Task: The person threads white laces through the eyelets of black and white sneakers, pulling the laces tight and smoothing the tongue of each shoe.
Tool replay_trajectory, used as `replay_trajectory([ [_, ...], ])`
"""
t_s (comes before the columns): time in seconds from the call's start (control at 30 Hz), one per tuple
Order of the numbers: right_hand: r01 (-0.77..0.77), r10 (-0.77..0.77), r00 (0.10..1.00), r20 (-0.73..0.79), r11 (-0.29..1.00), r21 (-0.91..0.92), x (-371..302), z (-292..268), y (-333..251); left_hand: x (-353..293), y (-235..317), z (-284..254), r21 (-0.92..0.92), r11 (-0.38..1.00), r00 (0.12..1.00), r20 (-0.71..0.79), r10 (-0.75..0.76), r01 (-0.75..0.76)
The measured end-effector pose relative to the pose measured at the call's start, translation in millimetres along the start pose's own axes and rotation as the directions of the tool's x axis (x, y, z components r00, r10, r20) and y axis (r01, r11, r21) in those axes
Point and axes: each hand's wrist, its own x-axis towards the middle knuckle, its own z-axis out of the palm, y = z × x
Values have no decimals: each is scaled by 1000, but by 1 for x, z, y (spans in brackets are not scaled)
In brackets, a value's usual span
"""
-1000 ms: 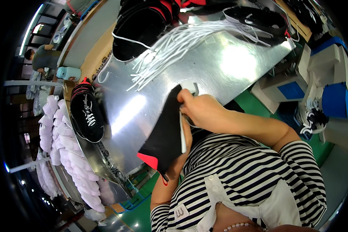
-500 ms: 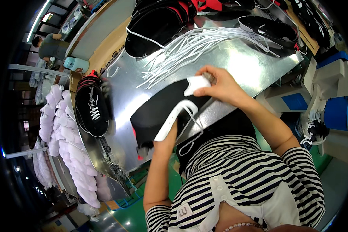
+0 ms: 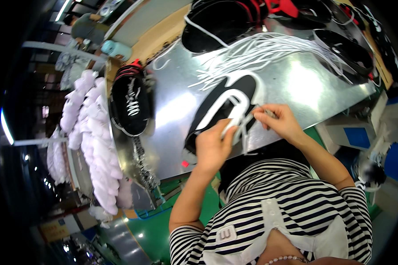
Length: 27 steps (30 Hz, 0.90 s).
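Note:
My left hand [image 3: 213, 145] grips a black shoe upper [image 3: 203, 108] with white trim, thumb on top and fingers wrapped round its near side. The upper lies tilted over the metal table, its white looped facing [image 3: 219, 106] turned up. A white shoelace [image 3: 245, 134] hangs from it between my hands. My right hand [image 3: 281, 123] is closed in a pinch at the upper's right edge, close to the lace. A small greyish thing shows among its fingers, too blurred to name.
A bundle of white laces [image 3: 252, 55] lies across the metal table [image 3: 172, 110]. Black shoe uppers [image 3: 216, 26] are piled behind it. Another upper [image 3: 130, 104] stands at the left edge, near stacked white padded forms [image 3: 93, 141]. A person [image 3: 86, 28] works at far left.
The upper has turned so its looped facing points up and away. My right hand has left its white end and come down beside the lace. The whole view has shifted.

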Motion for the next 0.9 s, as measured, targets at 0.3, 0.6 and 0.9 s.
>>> replay_trajectory([
  [0.3,-7,12,952,304,1000,-17,-13,15,-3,6,16,-19,84,985,973,-163,162,-150],
  [0.6,111,67,974,216,692,-713,-144,-105,49,32,53,-64,-42,982,930,-329,163,-187],
  [0.9,276,-284,958,29,898,-342,-56,-48,-23,17,16,13,148,980,987,114,115,-131],
])
